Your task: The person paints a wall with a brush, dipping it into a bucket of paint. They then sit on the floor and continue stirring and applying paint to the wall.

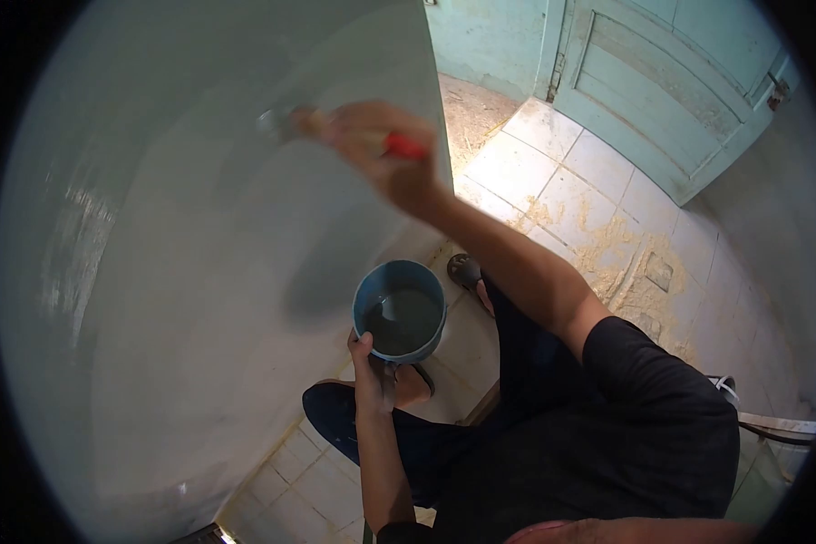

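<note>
My left hand (364, 372) grips a blue bucket (437, 340) at its near left side, thumb over the rim. Greyish liquid (403, 322) lies inside, with a bright reflection on its surface. Up and to the left, my right hand (385, 150) is closed around a paintbrush (312, 121), blurred by motion. The red end of its handle shows at my palm, and the bristle end points left, overlapping the grey wall (208, 236) in this view.
A pale green door (662, 91) stands at the upper right. Yellowish crumbly residue (644, 272) and a flat piece (659, 271) lie on the white floor tiles (508, 168). My sandalled feet are beside the bucket. A cable (775, 435) runs at the right.
</note>
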A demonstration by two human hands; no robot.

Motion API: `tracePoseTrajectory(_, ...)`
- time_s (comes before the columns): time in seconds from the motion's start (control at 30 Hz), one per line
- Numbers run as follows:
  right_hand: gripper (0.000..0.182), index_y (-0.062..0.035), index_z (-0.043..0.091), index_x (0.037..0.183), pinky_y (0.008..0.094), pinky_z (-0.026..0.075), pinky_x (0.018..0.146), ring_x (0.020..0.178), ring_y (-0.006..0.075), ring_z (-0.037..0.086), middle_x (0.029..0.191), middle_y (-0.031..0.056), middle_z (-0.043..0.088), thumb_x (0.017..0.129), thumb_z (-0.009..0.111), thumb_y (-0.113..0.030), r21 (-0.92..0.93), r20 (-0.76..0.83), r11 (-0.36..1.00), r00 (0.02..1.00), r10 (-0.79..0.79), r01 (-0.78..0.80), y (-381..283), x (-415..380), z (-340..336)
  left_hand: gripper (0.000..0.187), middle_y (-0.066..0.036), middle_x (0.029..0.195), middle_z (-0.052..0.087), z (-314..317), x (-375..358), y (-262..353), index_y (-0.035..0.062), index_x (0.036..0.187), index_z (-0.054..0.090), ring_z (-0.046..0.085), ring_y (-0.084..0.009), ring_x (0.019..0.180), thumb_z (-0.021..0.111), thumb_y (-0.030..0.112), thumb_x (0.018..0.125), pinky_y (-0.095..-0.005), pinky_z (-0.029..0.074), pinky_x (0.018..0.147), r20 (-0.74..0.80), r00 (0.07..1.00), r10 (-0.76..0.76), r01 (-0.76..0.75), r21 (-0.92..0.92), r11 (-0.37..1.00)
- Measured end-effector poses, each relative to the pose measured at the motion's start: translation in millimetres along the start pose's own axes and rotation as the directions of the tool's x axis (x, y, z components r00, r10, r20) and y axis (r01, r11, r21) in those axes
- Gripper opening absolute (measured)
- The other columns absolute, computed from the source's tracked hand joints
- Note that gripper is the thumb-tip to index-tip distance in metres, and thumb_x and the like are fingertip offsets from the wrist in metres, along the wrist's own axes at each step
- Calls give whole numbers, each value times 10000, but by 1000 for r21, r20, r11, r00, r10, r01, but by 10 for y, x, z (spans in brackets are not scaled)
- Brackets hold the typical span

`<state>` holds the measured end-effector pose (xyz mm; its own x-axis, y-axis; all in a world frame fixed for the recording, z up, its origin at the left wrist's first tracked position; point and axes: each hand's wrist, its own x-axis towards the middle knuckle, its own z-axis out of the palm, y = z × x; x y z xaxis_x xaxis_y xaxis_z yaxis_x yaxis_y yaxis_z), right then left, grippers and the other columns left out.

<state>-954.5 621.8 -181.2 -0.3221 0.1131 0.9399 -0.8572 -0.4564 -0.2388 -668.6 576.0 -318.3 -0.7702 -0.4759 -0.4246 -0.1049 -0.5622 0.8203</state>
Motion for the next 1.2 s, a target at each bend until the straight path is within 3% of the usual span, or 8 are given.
tracePoseTrajectory(0.1, 105, 9, 765, 1004, 292, 571, 834, 944, 157, 714, 1013, 83, 763, 908, 795, -19, -57, -166, 956, 947, 274, -287, 160, 49, -391, 1006, -168, 1555, 388, 4, -23, 8, 107, 1572, 259, 412, -346, 1442, 749, 593, 840, -497, 389, 1138, -37, 999, 0, 0, 7, 1000)
tracePoseTrajectory(0.27, 124, 15, 770, 1039, 258, 565, 851, 936, 123, 712, 1032, 82, 764, 927, 784, -35, -52, -340, 881, 838, 427, -470, 274, 158, -844, 1041, -182, 1559, 372, 39, -17, 14, 76, 1573, 245, 394, -361, 1449, 754, 598, 829, -511, 394, 1133, -30, 999, 15, -14, 21, 1000)
tracePoseTrajectory(0.4, 127, -6, 777, 1044, 278, 584, 831, 949, 164, 730, 1045, 109, 768, 918, 770, 6, -323, -346, 910, 928, 142, -260, 266, 151, -799, 880, -109, 1532, 485, 69, -32, -10, 112, 1520, 444, 438, -311, 1431, 692, 639, 859, -505, 362, 1136, -70, 997, 33, -30, 39, 999)
tracePoseTrajectory(0.47, 164, -15, 777, 1034, 298, 589, 813, 951, 199, 740, 1050, 127, 768, 885, 768, 52, -419, -229, 903, 973, -5, -94, 247, 117, -612, 1040, -178, 1526, 400, 93, -43, 37, 68, 1578, 235, 434, -343, 1409, 753, 582, 837, -498, 423, 1110, -9, 1000, 26, -26, 4, 1000)
tracePoseTrajectory(0.6, 212, -35, 753, 991, 377, 591, 798, 932, 318, 734, 1110, 160, 735, 789, 792, 16, -505, -28, 863, 999, -44, 24, -35, -116, -42, 1025, -175, 1508, 414, 76, -42, 37, 65, 1576, 237, 456, -323, 1388, 756, 562, 844, -487, 439, 1091, -23, 1000, 20, -20, -1, 1000)
tracePoseTrajectory(1.0, 276, -30, 732, 1116, 345, 606, 774, 998, 313, 718, 1176, 185, 690, 845, 786, -31, 165, 422, 981, 891, -165, 103, -920, -670, 839, 884, -105, 1570, 453, 86, -53, -46, 123, 1547, 396, 403, -317, 1463, 665, 638, 881, -549, 325, 1149, -135, 988, 72, -67, 42, 997)
tracePoseTrajectory(1.1, 218, -24, 712, 1069, 420, 587, 871, 1066, 333, 696, 1246, 202, 700, 855, 744, 0, 72, 384, 995, 918, -96, 74, -539, -594, 557, 889, -109, 1565, 455, 71, -69, -8, 122, 1547, 402, 407, -324, 1458, 663, 649, 880, -550, 339, 1137, -63, 997, 51, -49, 43, 998)
tracePoseTrajectory(1.2, 177, 4, 731, 1031, 372, 582, 866, 1016, 289, 724, 1117, 157, 748, 859, 764, 29, 42, 166, 999, 986, -4, -3, -62, -422, 98, 891, -116, 1559, 458, 18, -45, -20, 120, 1545, 413, 404, -334, 1457, 661, 657, 879, -547, 340, 1137, -58, 998, 39, -36, 53, 998)
